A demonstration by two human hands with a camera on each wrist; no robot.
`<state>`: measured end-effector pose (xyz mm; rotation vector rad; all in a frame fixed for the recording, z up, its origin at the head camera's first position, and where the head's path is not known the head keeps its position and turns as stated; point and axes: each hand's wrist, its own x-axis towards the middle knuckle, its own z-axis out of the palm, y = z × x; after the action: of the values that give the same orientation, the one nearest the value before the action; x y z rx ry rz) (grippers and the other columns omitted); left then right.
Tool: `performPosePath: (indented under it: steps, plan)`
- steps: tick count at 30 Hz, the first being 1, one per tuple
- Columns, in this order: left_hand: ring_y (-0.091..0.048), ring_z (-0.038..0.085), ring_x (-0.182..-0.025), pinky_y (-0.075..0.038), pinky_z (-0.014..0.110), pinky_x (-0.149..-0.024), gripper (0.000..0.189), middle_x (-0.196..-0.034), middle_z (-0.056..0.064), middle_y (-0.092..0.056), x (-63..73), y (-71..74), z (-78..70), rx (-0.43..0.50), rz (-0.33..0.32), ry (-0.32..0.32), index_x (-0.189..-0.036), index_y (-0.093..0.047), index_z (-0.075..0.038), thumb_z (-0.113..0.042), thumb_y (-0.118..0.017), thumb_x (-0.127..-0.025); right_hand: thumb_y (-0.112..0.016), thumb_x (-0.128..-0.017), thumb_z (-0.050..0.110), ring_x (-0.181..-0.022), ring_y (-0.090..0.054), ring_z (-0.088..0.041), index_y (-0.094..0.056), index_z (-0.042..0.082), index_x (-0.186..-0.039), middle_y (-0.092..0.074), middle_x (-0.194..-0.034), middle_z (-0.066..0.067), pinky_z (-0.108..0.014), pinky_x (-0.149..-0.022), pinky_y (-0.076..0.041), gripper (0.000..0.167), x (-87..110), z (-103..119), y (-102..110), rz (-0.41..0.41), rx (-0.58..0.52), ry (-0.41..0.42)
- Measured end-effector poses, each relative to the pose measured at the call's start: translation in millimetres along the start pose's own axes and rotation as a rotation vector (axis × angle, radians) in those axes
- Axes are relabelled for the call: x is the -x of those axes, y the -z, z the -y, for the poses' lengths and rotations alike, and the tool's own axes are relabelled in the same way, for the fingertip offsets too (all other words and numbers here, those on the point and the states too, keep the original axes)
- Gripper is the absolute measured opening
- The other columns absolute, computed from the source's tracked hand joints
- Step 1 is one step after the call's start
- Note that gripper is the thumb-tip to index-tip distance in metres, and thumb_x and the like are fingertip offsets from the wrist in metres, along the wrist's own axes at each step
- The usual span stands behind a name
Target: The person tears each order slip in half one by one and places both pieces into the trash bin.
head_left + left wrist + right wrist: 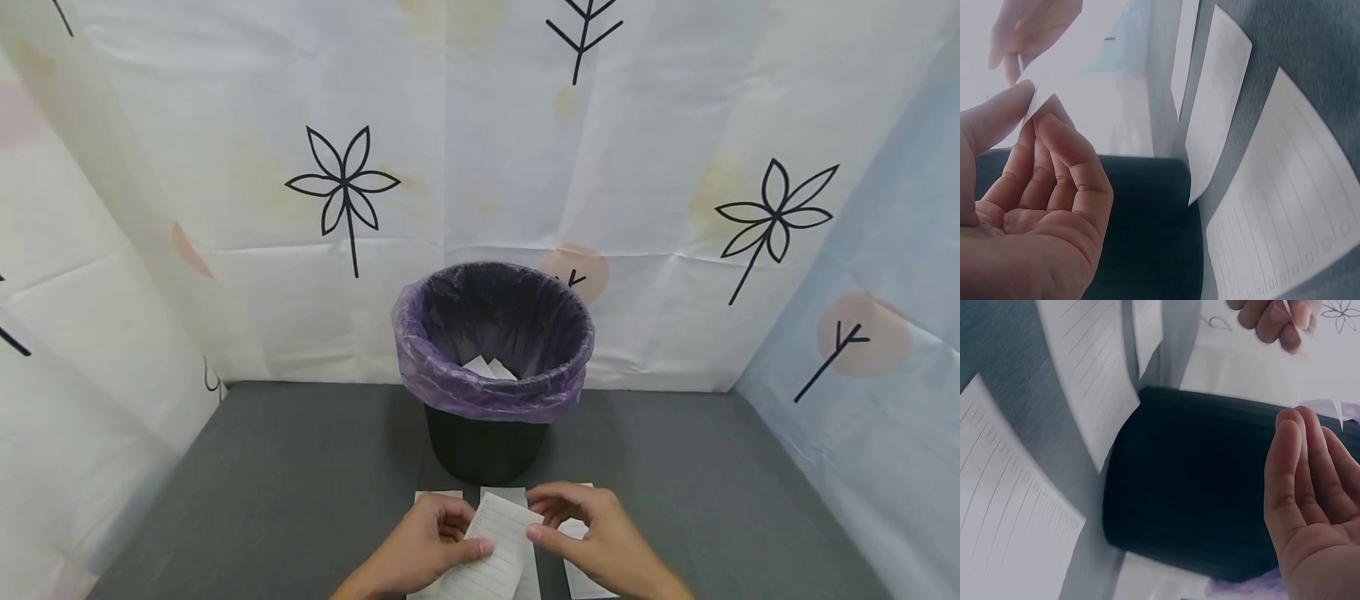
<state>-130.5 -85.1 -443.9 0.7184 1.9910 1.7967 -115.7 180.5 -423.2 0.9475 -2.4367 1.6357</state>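
Note:
A lined paper sheet (495,542) with a row of small holes along one edge is raised above the table. My left hand (427,542) pinches its left side between thumb and fingers; the left wrist view shows the sheet's folded-looking corner above that grip. At the sheet's upper right corner, my right hand (588,533) has its thumb on the paper, fingers curled behind. The right wrist view shows the right fingers (1304,462) close together, with the thumb out of sight. Beneath the hands lie more lined sheets (1285,200), side by side and partly hidden in the head view.
A dark bin (487,446) lined with a purple plastic bag (480,396) stands just beyond the hands. Inside it are white paper pieces (480,365). The grey tabletop (262,483) extends to both sides, and patterned white cloth (480,167) encloses the back and sides.

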Motion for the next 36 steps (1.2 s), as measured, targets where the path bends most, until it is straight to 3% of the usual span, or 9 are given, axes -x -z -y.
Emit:
performPosePath:
  steps: [5, 11, 16, 23, 28, 36]
  plan:
    - [-0.064, 0.005, -0.071, -0.053, 0.019, -0.069, 0.016, -0.083, -0.003, -0.071, -2.4, -9.2, -3.3, 0.045, 0.036, 0.018, -0.096, -0.075, 0.002, -0.013, -0.076, -0.092, -0.072, -0.095, 0.009, -0.084, -0.07, -0.012, -0.072, 0.009, -0.11, -0.074, -0.101, -0.001, -0.032, -0.076, -0.059, 0.016, -6.3, 3.7, -6.4, 0.013, -0.067, -0.051]
    - [-0.063, 0.005, -0.069, -0.053, 0.019, -0.069, 0.014, -0.082, -0.003, -0.07, -3.2, -13.6, -6.2, 0.053, 0.031, 0.027, -0.095, -0.075, 0.002, -0.011, -0.076, -0.091, -0.071, -0.094, 0.004, -0.077, -0.069, -0.01, -0.074, 0.013, -0.098, -0.073, -0.09, 0.003, -0.032, -0.067, -0.058, 0.01, -8.9, 4.4, -11.0, 0.002, -0.091, 0.004]
    - [-0.06, 0.004, -0.069, -0.051, 0.019, -0.067, 0.014, -0.083, -0.004, -0.069, -2.0, -10.6, -6.5, 0.013, 0.0, 0.019, -0.094, -0.075, -0.001, -0.014, -0.076, -0.092, -0.07, -0.095, 0.002, -0.074, -0.067, -0.01, -0.073, 0.013, -0.095, -0.071, -0.085, 0.0, -0.033, -0.065, -0.058, 0.011, -8.3, 4.0, -9.6, -0.017, -0.095, 0.024]
    - [-0.062, 0.005, -0.07, -0.052, 0.02, -0.064, 0.013, -0.083, -0.002, -0.07, 1.8, 0.1, -7.8, -0.03, -0.055, -0.042, -0.094, -0.075, -0.003, -0.016, -0.077, -0.091, -0.066, -0.096, -0.003, -0.074, -0.067, -0.013, -0.072, 0.009, -0.097, -0.071, -0.088, -0.004, -0.032, -0.068, -0.057, 0.013, -2.9, 3.8, -3.0, -0.053, -0.136, 0.002]
    - [-0.061, 0.006, -0.069, -0.051, 0.02, -0.063, 0.013, -0.082, 0.0, -0.069, 3.1, 3.9, -7.8, -0.01, -0.089, -0.024, -0.094, -0.075, -0.001, -0.014, -0.076, -0.092, -0.063, -0.095, -0.007, -0.075, -0.068, -0.014, -0.07, 0.003, -0.098, -0.071, -0.089, -0.009, -0.032, -0.065, -0.057, 0.013, 0.4, 0.9, -0.8, -0.067, -0.195, 0.004]
    - [-0.066, 0.009, -0.071, -0.055, 0.024, -0.063, 0.016, -0.088, 0.003, -0.072, 2.9, 4.5, -7.0, -0.022, -0.159, -0.041, -0.096, -0.075, 0.0, -0.016, -0.076, -0.092, -0.064, -0.097, -0.002, -0.078, -0.067, -0.01, -0.067, -0.003, -0.1, -0.068, -0.094, -0.001, -0.03, -0.064, -0.058, 0.005, 4.5, -1.1, -2.3, -0.042, -0.236, -0.118]
